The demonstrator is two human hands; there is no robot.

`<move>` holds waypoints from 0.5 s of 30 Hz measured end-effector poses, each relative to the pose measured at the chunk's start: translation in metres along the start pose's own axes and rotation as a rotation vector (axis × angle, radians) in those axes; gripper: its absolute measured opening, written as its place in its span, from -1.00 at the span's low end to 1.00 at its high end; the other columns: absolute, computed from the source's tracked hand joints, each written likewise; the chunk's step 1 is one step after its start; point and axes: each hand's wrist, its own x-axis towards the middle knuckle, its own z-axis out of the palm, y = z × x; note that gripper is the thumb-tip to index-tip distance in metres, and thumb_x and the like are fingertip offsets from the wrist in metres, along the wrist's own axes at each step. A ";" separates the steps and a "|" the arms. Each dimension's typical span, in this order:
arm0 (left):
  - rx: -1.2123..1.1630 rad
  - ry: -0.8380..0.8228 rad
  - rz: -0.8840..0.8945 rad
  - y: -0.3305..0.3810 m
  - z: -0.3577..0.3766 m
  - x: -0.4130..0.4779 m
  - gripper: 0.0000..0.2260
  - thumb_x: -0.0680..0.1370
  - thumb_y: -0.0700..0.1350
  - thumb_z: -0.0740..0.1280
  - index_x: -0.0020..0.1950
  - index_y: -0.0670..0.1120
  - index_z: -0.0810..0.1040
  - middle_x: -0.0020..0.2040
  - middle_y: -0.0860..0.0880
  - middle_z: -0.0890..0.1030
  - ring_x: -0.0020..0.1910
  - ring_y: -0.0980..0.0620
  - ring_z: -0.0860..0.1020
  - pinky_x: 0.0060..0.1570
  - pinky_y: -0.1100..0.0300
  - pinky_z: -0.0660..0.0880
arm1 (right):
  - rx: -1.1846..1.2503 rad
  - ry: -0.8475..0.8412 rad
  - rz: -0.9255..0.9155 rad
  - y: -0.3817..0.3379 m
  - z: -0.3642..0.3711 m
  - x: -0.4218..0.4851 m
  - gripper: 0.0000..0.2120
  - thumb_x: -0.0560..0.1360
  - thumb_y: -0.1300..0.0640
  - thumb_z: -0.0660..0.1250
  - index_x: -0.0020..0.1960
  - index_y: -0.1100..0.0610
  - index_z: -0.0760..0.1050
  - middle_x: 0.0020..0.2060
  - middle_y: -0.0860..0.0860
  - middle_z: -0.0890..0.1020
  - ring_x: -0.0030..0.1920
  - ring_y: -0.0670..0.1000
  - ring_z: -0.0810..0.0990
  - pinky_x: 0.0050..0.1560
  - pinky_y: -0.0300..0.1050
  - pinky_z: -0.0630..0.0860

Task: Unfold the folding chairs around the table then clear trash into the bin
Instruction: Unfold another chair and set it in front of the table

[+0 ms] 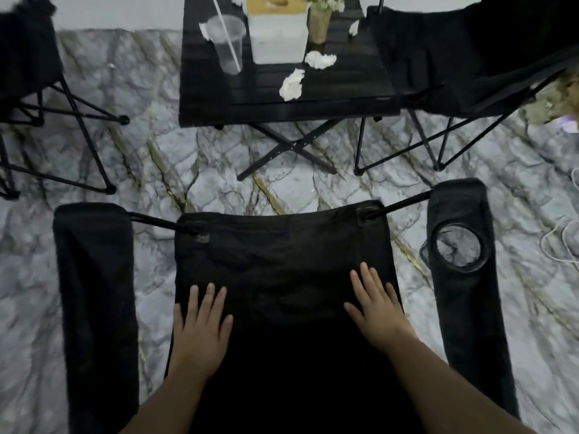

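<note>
We see both hands flat on the seat of the near chair (282, 261), which stands unfolded in front of us. Left hand (200, 330) lies palm down near the seat's left edge, fingers spread wide, holding nothing. Right hand (377, 311) lies palm down near the seat's right edge, fingers spread, also holding nothing. Left armrest (94, 292) and right armrest (466, 277) stand apart from the seat on either side; the right one has a mesh cup holder (456, 249).

Past the chair's front edge we see the black table (344, 89). Crumpled tissues (293, 84) lie near its front edge, another wad (320, 60) just behind. A clear plastic cup (228, 42) with a straw (225, 32) sits toward the left edge; a white box (279, 36) sits at the middle.

A second chair (454, 57) stands open at the table's right edge. A third chair (28, 57) stands well apart at left. Marble-pattern floor (156, 151) underneath.
</note>
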 end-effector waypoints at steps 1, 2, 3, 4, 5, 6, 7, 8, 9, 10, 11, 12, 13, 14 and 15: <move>0.000 -0.016 0.008 0.004 -0.022 0.000 -0.35 0.47 0.29 -0.35 0.51 0.08 -0.05 0.55 0.05 -0.01 0.47 0.05 -0.25 0.45 -0.06 -0.18 | 0.015 0.037 -0.005 -0.007 -0.021 -0.004 -0.39 0.59 -0.16 -0.06 0.52 0.00 -0.25 0.50 -0.05 -0.32 0.49 -0.04 -0.33 0.49 0.03 -0.18; -0.016 -0.038 0.014 0.007 -0.044 0.000 -0.44 0.53 0.24 -0.27 0.51 0.10 -0.10 0.56 0.06 -0.02 0.49 0.05 -0.23 0.46 -0.05 -0.16 | 0.038 0.066 -0.004 -0.013 -0.043 -0.009 -0.39 0.59 -0.14 -0.03 0.52 -0.01 -0.23 0.51 -0.06 -0.29 0.50 -0.04 -0.29 0.49 0.03 -0.15; -0.053 -0.065 0.024 0.010 -0.068 0.000 -0.50 0.58 0.19 -0.18 0.51 0.12 -0.11 0.56 0.06 0.01 0.52 0.03 -0.13 0.47 -0.03 -0.07 | 0.064 0.072 -0.005 -0.019 -0.066 -0.016 -0.39 0.59 -0.12 0.01 0.52 -0.02 -0.20 0.52 -0.06 -0.24 0.52 -0.02 -0.22 0.49 0.02 -0.09; -0.136 -0.107 0.032 0.015 -0.094 -0.002 -0.53 0.60 0.14 -0.09 0.51 0.14 -0.10 0.55 0.04 0.08 0.52 0.00 0.03 0.44 0.01 0.08 | 0.091 0.044 -0.007 -0.023 -0.089 -0.023 -0.40 0.59 -0.11 0.05 0.53 -0.04 -0.14 0.54 -0.05 -0.14 0.53 0.01 -0.09 0.48 0.00 0.01; -0.252 -0.161 0.030 0.018 -0.121 -0.004 -0.53 0.61 0.10 -0.02 0.51 0.15 -0.05 0.52 0.00 0.17 0.47 -0.03 0.20 0.36 0.06 0.23 | 0.124 -0.014 -0.002 -0.026 -0.113 -0.030 -0.41 0.58 -0.09 0.09 0.52 -0.05 -0.07 0.55 -0.02 -0.01 0.51 0.05 0.06 0.44 -0.01 0.12; -0.376 -0.217 0.023 0.021 -0.145 -0.009 -0.53 0.61 0.08 0.04 0.50 0.14 0.02 0.46 -0.02 0.28 0.38 -0.04 0.33 0.25 0.14 0.35 | 0.152 -0.092 0.008 -0.029 -0.137 -0.040 -0.43 0.57 -0.08 0.12 0.52 -0.06 0.00 0.53 0.01 0.12 0.47 0.08 0.19 0.40 -0.03 0.20; -0.461 -0.267 0.028 0.023 -0.167 -0.017 -0.55 0.60 0.06 0.08 0.49 0.10 0.12 0.36 -0.01 0.40 0.26 0.00 0.43 0.10 0.25 0.42 | 0.160 -0.169 0.011 -0.031 -0.158 -0.051 -0.45 0.57 -0.08 0.14 0.51 -0.06 0.06 0.49 0.04 0.22 0.44 0.10 0.27 0.37 -0.05 0.25; -0.487 -0.315 0.045 0.024 -0.186 -0.028 -0.59 0.60 0.06 0.12 0.44 0.08 0.23 0.24 0.04 0.48 0.14 0.07 0.48 -0.04 0.34 0.43 | 0.151 -0.228 0.004 -0.033 -0.177 -0.065 -0.46 0.57 -0.08 0.15 0.50 -0.06 0.10 0.46 0.06 0.29 0.41 0.11 0.31 0.36 -0.06 0.28; -0.499 -0.345 0.066 0.023 -0.203 -0.041 -0.64 0.58 0.08 0.14 0.37 0.09 0.33 0.15 0.10 0.51 0.08 0.12 0.49 -0.10 0.36 0.41 | 0.142 -0.257 -0.008 -0.035 -0.192 -0.080 -0.47 0.56 -0.09 0.16 0.49 -0.06 0.13 0.45 0.07 0.32 0.40 0.11 0.33 0.35 -0.07 0.29; -0.526 -0.348 0.089 0.022 -0.217 -0.056 -0.69 0.57 0.10 0.17 0.31 0.12 0.39 0.10 0.15 0.51 0.08 0.14 0.48 -0.05 0.32 0.42 | 0.150 -0.252 -0.024 -0.037 -0.206 -0.096 -0.48 0.56 -0.09 0.17 0.48 -0.05 0.15 0.44 0.06 0.34 0.39 0.10 0.34 0.34 -0.08 0.29; -0.580 -0.341 0.099 0.020 -0.230 -0.075 -0.73 0.56 0.10 0.20 0.25 0.16 0.42 0.10 0.16 0.51 0.12 0.13 0.48 0.06 0.24 0.43 | 0.189 -0.242 -0.033 -0.037 -0.215 -0.116 -0.48 0.55 -0.08 0.18 0.48 -0.05 0.18 0.42 0.04 0.37 0.38 0.08 0.36 0.32 -0.11 0.30; -0.643 -0.322 0.094 0.017 -0.238 -0.095 -0.77 0.55 0.08 0.23 0.20 0.17 0.44 0.12 0.14 0.51 0.15 0.11 0.47 0.17 0.15 0.42 | 0.263 -0.240 -0.036 -0.035 -0.221 -0.138 -0.48 0.55 -0.08 0.20 0.47 -0.04 0.20 0.40 0.03 0.40 0.36 0.06 0.38 0.30 -0.15 0.30; -0.703 -0.300 0.086 0.014 -0.244 -0.117 -0.80 0.54 0.06 0.25 0.16 0.15 0.47 0.14 0.11 0.52 0.17 0.09 0.48 0.24 0.09 0.39 | 0.342 -0.234 -0.045 -0.032 -0.224 -0.161 -0.49 0.54 -0.08 0.23 0.45 -0.04 0.25 0.37 0.01 0.44 0.34 0.02 0.40 0.28 -0.20 0.29; -0.747 -0.295 0.084 0.010 -0.248 -0.142 -0.82 0.53 0.05 0.26 0.12 0.12 0.51 0.15 0.08 0.55 0.17 0.10 0.50 0.25 0.09 0.39 | 0.400 -0.230 -0.065 -0.027 -0.223 -0.187 -0.52 0.52 -0.08 0.25 0.41 -0.03 0.31 0.33 -0.01 0.48 0.32 -0.01 0.42 0.25 -0.25 0.29; -0.784 -0.318 0.087 0.006 -0.251 -0.167 -0.82 0.52 0.05 0.26 0.08 0.09 0.55 0.14 0.07 0.58 0.17 0.12 0.52 0.20 0.14 0.40 | 0.432 -0.235 -0.089 -0.020 -0.220 -0.211 -0.59 0.51 -0.09 0.27 0.34 -0.03 0.41 0.26 -0.04 0.53 0.28 -0.04 0.45 0.21 -0.26 0.30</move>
